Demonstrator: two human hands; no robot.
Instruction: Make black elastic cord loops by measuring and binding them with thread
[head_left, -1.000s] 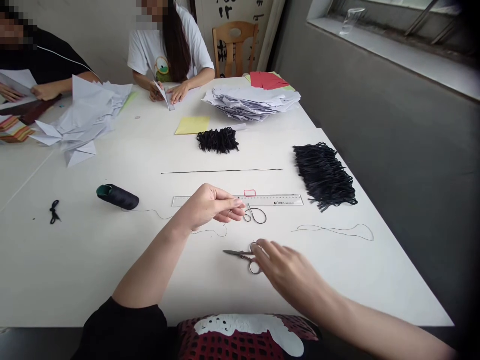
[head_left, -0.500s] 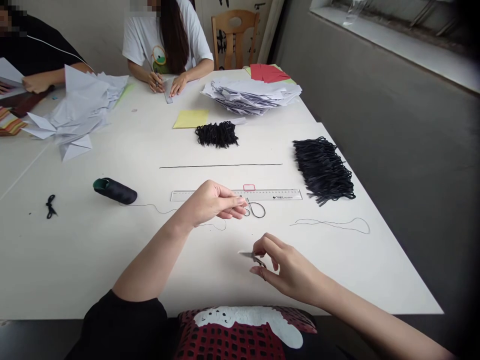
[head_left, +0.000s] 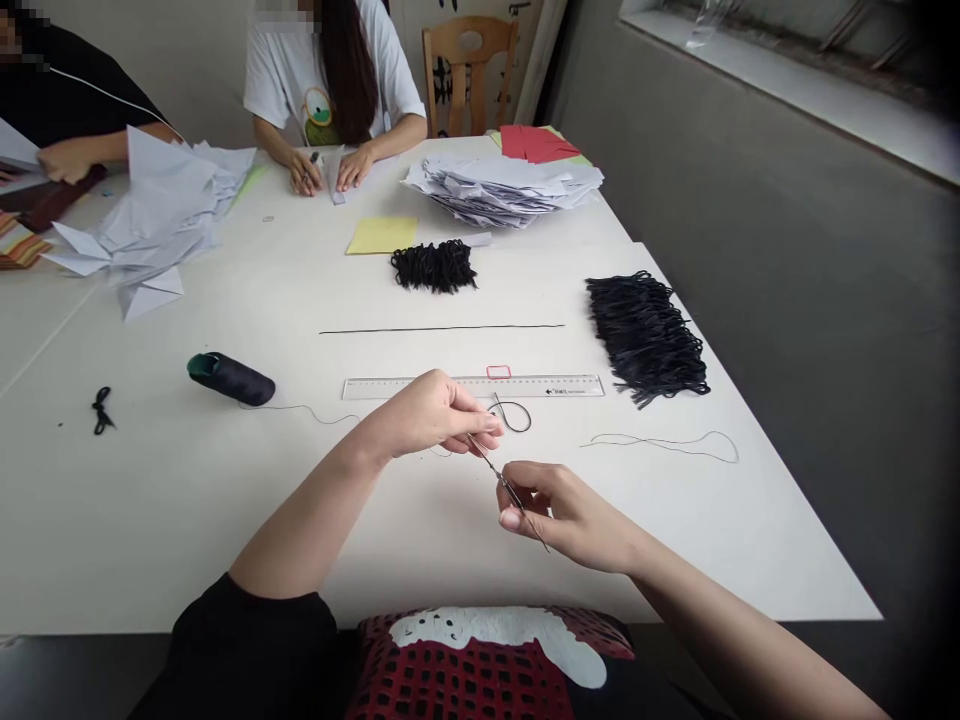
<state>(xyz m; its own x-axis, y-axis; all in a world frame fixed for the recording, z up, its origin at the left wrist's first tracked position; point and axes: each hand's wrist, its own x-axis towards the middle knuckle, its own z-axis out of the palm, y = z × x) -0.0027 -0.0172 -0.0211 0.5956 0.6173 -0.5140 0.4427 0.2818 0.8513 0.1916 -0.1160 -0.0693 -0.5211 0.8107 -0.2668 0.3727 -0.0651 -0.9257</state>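
My left hand [head_left: 431, 415] is closed in a pinch on a thin black cord [head_left: 529, 416], whose curved loop shows just beyond the fingertips. In my right hand [head_left: 581, 515] is a small pair of scissors [head_left: 511, 492], gripped between thumb and fingers. The blades point up and left and reach the left fingertips; whether they touch the cord I cannot tell. Behind the left hand lies a clear ruler [head_left: 540, 388], partly covered by it. Farther back a straight black cord [head_left: 442, 330] is laid across the table.
A black thread spool [head_left: 234, 380] lies at left with its thread trailing. Black looped cords form a small bundle [head_left: 433, 267] and a larger one [head_left: 646, 335]. A loose thread [head_left: 675, 446] lies at right. Paper piles [head_left: 502, 190] and two people are at the back.
The scissors have turned and moved up to the left fingertips. My left hand has dropped slightly toward them, still pinching the cord.
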